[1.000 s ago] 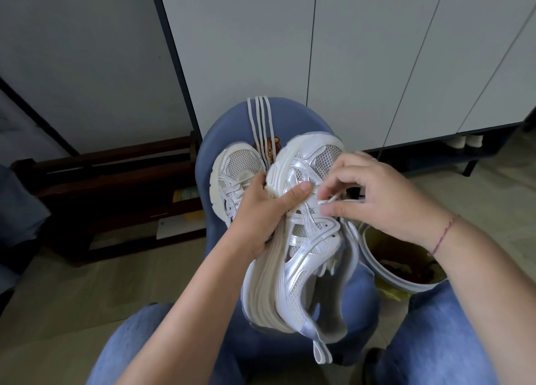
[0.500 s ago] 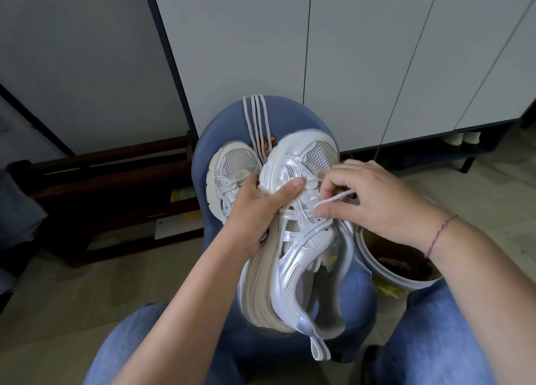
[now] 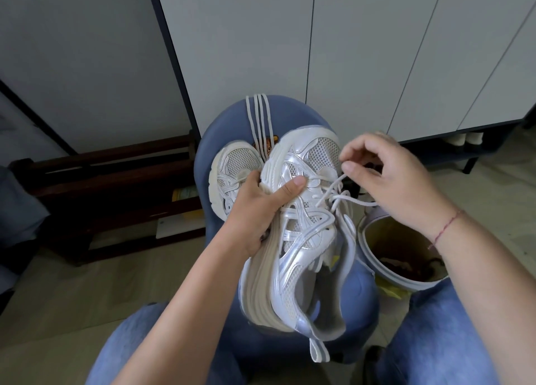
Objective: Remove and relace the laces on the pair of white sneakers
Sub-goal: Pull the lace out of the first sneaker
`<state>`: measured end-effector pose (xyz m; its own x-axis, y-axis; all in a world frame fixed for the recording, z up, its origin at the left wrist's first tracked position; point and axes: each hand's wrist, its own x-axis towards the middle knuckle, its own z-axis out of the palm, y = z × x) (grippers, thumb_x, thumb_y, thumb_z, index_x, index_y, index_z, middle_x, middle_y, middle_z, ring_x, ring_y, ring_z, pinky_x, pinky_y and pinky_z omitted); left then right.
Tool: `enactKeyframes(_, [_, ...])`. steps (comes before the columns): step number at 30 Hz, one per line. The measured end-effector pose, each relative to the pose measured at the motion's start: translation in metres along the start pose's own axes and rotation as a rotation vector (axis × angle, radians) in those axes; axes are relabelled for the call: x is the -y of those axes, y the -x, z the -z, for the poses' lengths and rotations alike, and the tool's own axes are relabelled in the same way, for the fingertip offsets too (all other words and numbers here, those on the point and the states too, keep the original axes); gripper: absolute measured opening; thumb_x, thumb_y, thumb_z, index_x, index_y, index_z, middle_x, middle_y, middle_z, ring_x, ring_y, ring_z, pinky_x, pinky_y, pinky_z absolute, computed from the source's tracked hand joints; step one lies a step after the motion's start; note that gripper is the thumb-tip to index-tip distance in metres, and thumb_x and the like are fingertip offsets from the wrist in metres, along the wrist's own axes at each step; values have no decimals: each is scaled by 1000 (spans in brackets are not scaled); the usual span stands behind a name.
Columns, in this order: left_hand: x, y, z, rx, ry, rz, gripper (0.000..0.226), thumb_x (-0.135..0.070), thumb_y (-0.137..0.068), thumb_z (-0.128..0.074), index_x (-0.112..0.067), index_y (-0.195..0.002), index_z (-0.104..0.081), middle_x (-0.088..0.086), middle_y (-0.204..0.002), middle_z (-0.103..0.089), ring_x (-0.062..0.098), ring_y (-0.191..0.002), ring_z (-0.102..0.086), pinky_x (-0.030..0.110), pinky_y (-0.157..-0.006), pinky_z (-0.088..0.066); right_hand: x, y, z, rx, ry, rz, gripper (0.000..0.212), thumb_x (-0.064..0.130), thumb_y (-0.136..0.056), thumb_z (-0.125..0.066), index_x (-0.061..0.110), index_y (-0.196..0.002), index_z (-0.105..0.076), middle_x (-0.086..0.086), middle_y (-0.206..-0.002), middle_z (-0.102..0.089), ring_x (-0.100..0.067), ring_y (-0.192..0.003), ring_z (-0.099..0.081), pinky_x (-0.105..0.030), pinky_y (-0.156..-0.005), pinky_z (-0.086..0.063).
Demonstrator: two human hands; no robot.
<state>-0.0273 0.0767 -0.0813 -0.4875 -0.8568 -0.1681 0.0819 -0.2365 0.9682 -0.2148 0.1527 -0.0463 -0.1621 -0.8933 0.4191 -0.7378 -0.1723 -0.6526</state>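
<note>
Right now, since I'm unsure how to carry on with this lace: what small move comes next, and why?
Probably pull the lace rightward through its eyelets with the right hand, while the left hand steadies the held sneaker: the right hand pinches a slack strand, threaded only near the toe.

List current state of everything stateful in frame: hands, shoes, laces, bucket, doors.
Held sneaker: lifted, tilted on its side, partly laced.
Lace: threaded through front eyelets, slack.
Left hand: grips the lifted shoe's side.
Right hand: fingers pinch the slack strand.
Second sneaker: lies sole down on stool.
Spare lace: loose, draped over the seat's far edge.
Bucket: open, dark contents.
Cabinet doors: closed.
</note>
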Motion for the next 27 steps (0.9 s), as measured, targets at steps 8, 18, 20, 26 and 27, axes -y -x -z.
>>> enactKeyframes(8, [0, -1, -1, -19, -7, -25, 69, -34, -56, -84, -17, -116, -54, 8, -106, -74, 27, -96, -73, 50, -91, -56, 12, 5, -11, 189, 213, 189, 34, 66, -70, -53, 33, -76, -53, 13, -87, -49, -5, -91, -41, -16, -88, -23])
enactKeyframes(18, [2, 1, -2, -3, 6, -38, 63, -29, -60, -81, -16, -115, -52, 1, -93, -76, 21, -86, -74, 40, -75, -60, 9, 8, -14, 287, 275, 220, 32, 67, -76, -42, 36, -69, -44, 14, -80, -42, -2, -84, -37, -29, -73, -21])
enactKeyframes(20, [2, 2, -3, -3, -11, -36, 73, -31, -59, -82, -14, -122, -49, 4, -100, -74, 23, -88, -74, 43, -81, -60, 8, 7, -15, 277, 111, 170, 28, 57, -82, -53, 33, -68, -46, 12, -77, -44, -2, -82, -44, -26, -75, -31])
enactKeyframes(26, [0, 1, -2, 15, 2, -18, 69, -34, -59, -81, -19, -119, -51, 4, -102, -76, 23, -92, -74, 46, -87, -57, 5, 2, 1, -104, -202, -80, 27, 36, -95, -51, 25, -70, -51, 17, -61, -47, 2, -59, -43, -14, -59, -34])
enactKeyframes(27, [0, 0, -1, 16, 0, -17, 71, -34, -59, -82, -18, -121, -51, 4, -104, -75, 23, -93, -74, 46, -88, -57, 2, 1, 3, -194, -269, -145, 29, 34, -96, -50, 24, -69, -49, 17, -58, -45, 3, -56, -41, -15, -58, -34])
